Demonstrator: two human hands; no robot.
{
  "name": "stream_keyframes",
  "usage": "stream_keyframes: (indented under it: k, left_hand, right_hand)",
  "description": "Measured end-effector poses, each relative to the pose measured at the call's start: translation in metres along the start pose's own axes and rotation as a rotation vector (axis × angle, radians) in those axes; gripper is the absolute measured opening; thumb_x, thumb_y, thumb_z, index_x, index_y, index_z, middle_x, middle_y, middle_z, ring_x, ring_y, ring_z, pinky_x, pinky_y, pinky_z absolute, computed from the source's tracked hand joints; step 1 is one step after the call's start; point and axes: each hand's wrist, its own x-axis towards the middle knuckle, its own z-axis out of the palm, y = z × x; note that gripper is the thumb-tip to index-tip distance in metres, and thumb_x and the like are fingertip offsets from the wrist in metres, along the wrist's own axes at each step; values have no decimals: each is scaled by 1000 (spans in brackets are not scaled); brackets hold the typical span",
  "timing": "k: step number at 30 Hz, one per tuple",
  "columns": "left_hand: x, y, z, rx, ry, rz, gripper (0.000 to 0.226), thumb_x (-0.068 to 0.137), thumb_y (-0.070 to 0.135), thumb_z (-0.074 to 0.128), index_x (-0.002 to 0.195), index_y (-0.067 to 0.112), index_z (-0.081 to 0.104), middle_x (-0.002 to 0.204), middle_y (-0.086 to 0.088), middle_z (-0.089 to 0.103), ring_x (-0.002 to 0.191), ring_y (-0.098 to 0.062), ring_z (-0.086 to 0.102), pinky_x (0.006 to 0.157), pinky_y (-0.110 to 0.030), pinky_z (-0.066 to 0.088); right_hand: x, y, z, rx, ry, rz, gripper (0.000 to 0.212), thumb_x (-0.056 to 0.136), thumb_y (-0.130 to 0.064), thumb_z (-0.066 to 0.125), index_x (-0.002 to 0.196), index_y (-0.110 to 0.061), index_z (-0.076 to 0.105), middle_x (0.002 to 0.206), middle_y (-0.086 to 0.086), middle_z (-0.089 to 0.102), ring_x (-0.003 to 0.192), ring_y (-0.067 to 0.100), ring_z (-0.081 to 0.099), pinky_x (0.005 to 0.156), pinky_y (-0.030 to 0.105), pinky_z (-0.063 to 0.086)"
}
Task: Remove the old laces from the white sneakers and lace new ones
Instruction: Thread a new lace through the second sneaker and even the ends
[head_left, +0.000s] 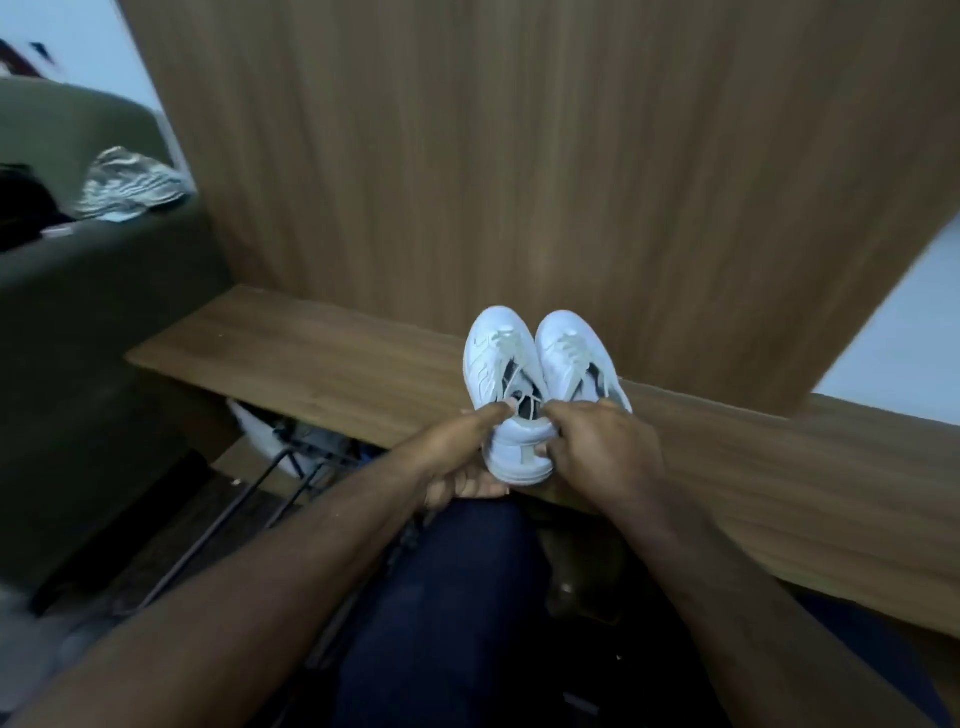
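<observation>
Two white sneakers stand side by side on a wooden shelf (311, 353), toes pointing away from me. The left sneaker (498, 364) and the right sneaker (571, 348) both carry pale laces. My left hand (462, 452) grips the heel of the left sneaker, thumb at the collar. My right hand (602, 447) holds the same heel from the right, fingers reaching over toward the right sneaker's opening. The left sneaker's heel overhangs the shelf's near edge.
A tall wooden panel (519, 156) rises right behind the shelf. A dark green sofa (78, 312) with a crumpled striped cloth (130, 182) sits at the left. Under the shelf are a wire rack and a white bag (280, 441). My knee in blue trousers (457, 597) is below the hands.
</observation>
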Motion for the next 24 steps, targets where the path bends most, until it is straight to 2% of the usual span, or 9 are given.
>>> stream_keyframes:
  k: [4, 8, 10, 14, 17, 20, 24]
  left_hand:
    - [-20, -22, -60, -61, 128, -27, 41, 92, 51, 61, 114, 17, 67, 90, -4, 75, 83, -27, 71, 91, -47, 57]
    - [-33, -58, -105, -146, 212, -129, 44, 89, 51, 65, 114, 15, 68, 98, -9, 74, 80, -30, 70, 92, -47, 56]
    - [-38, -74, -120, -193, 234, -165, 44, 89, 47, 67, 116, 13, 68, 106, -14, 74, 79, -31, 70, 94, -48, 55]
    - [-46, -105, -142, -312, 298, -205, 40, 87, 40, 71, 114, 10, 69, 103, -14, 73, 87, -34, 67, 99, -51, 52]
    - [-46, -129, -152, -408, 377, -224, 38, 89, 34, 71, 117, 9, 68, 107, -15, 73, 89, -35, 69, 92, -47, 56]
    - [-43, -151, -157, -508, 438, -226, 40, 89, 31, 71, 121, 7, 66, 109, -16, 73, 84, -32, 71, 84, -42, 59]
    - [-39, -173, -161, -612, 524, -223, 38, 91, 23, 69, 122, 1, 62, 104, -19, 74, 79, -30, 71, 82, -40, 59]
  right_hand:
    - [13, -49, 25, 35, -11, -182, 13, 90, -36, 59, 101, -30, 58, 105, -10, 67, 105, 17, 51, 66, 32, 37]
    - [18, -81, 61, 75, -68, -352, 16, 90, -29, 57, 105, -31, 59, 104, -10, 66, 106, 19, 50, 68, 33, 47]
    - [19, -93, 77, 69, -93, -444, 17, 89, -27, 57, 105, -30, 61, 100, -7, 67, 104, 20, 52, 63, 31, 42]
    - [23, -114, 107, 86, -142, -587, 16, 82, -21, 61, 96, -28, 64, 84, -7, 65, 89, 21, 55, 51, 29, 35]
    - [27, -127, 128, 96, -171, -646, 14, 79, -19, 66, 89, -28, 64, 76, -8, 61, 82, 19, 55, 45, 27, 33]
    - [31, -139, 146, 128, -241, -704, 16, 82, -19, 63, 95, -28, 66, 81, -7, 63, 89, 20, 55, 47, 28, 34]
    - [37, -151, 166, 135, -296, -782, 23, 84, -15, 62, 101, -30, 65, 84, -8, 65, 93, 20, 54, 50, 29, 31]
